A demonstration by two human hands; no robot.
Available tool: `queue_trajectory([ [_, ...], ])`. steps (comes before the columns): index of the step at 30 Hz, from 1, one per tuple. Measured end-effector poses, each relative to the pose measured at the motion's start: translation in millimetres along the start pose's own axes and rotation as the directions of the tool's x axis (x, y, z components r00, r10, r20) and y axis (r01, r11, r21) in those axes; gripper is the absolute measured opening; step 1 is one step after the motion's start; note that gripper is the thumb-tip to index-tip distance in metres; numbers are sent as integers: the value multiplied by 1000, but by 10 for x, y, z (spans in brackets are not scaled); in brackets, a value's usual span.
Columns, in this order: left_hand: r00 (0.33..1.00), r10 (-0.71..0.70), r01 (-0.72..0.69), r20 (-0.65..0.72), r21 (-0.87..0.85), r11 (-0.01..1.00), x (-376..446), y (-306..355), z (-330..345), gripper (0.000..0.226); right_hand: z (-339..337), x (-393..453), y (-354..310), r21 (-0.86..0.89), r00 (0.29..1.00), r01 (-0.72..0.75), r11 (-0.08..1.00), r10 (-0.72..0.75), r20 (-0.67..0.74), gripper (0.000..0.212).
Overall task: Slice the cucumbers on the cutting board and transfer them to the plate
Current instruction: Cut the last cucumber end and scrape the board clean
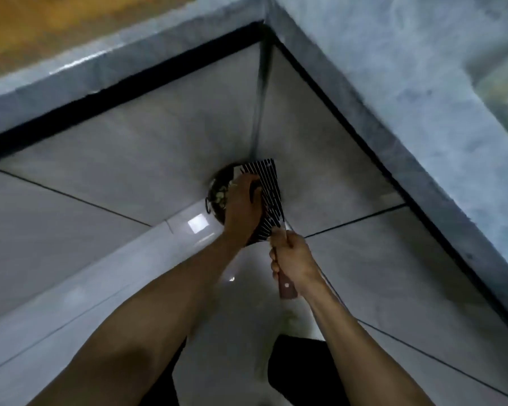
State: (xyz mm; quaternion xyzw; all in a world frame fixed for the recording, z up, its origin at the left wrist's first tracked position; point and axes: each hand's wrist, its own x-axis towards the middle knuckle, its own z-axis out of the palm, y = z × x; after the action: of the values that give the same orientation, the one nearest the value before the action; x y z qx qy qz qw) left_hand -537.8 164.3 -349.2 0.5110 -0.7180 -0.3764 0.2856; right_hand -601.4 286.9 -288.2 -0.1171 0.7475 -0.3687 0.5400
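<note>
Looks like the transfer step, late in the task: black-and-white striped rectangular cutting board (266, 197) raised and tilted over a dark round metal plate (217, 197), with pale green cucumber slices (221, 196) already lying in the plate at about nine o'clock from the board. Left hand (242, 209) curled over the board's left edge, fingers wrapped round it, holding it up against the plate's rim. Right hand (294, 259) at five o'clock from the board, closed round a brown wooden-handled knife (286, 285), with the thin blade reaching up to the board's lower corner; blade largely blurred, so contact with the board hard to confirm. Next move, by judgement: sweep the blade across the board's face toward the plate at ten o'clock to push off whatever slices remain, keeping the board's edge over the rim to avoid spills onto the grey tiled floor (100, 148). Count: one board, one plate, one knife, two hands; slices too small and blurred to count; no whole cucumber visible.
</note>
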Motion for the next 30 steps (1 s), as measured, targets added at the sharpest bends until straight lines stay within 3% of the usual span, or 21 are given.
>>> queue_trajectory([
  [6, 997, 61, -62, -49, -4, 998, 367, -890, 756, 16, 66, 1159, 530, 8, 997, 71, 997, -71, -29, 35],
  [11, 985, 151, -147, -78, 51, 988, 537, -1295, 972, 11, 169, 1566, 747, -63, 983, 175, 983, -178, -39, 38],
  [13, 988, 151, -144, -36, 145, 979, 590, -1485, 958, 12, 156, 1616, 788, -112, 980, 189, 976, -194, -39, 38],
  [16, 998, -3, -27, 64, 459, 888, 659, -1749, 794, 21, 93, 1635, 785, -205, 977, 196, 959, -209, -44, 37],
  [18, 991, -67, 0, 116, 501, 865, 666, -1739, 656, 33, 70, 1642, 737, -221, 977, 189, 957, -207, -60, 36],
  [19, 990, -44, -24, 131, 474, 880, 663, -1686, 609, 38, 73, 1646, 701, -224, 976, 188, 956, -207, -66, 37],
  [21, 964, 142, -230, 222, 442, 867, 612, -1566, 574, 53, 101, 1647, 622, -228, 977, 181, 957, -202, -68, 38],
  [23, 873, 282, -448, 398, 428, 785, 478, -1507, 582, 69, 133, 1637, 550, -235, 978, 174, 956, -195, -71, 37],
  [25, 843, 171, -459, 511, 516, 723, 395, -1548, 532, 76, 157, 1604, 482, -239, 978, 174, 955, -197, -73, 37],
  [28, 879, -193, -261, 436, 779, 570, 418, -1613, 337, 65, 147, 1498, 400, -235, 975, 182, 955, -206, -79, 38],
  [29, 880, -230, -240, 416, 806, 542, 418, -1570, 259, 65, 136, 1460, 376, -233, 976, 179, 956, -203, -82, 38],
  [30, 891, -176, -252, 419, 778, 575, 411, -1523, 207, 70, 127, 1420, 356, -234, 978, 168, 958, -191, -80, 38],
])
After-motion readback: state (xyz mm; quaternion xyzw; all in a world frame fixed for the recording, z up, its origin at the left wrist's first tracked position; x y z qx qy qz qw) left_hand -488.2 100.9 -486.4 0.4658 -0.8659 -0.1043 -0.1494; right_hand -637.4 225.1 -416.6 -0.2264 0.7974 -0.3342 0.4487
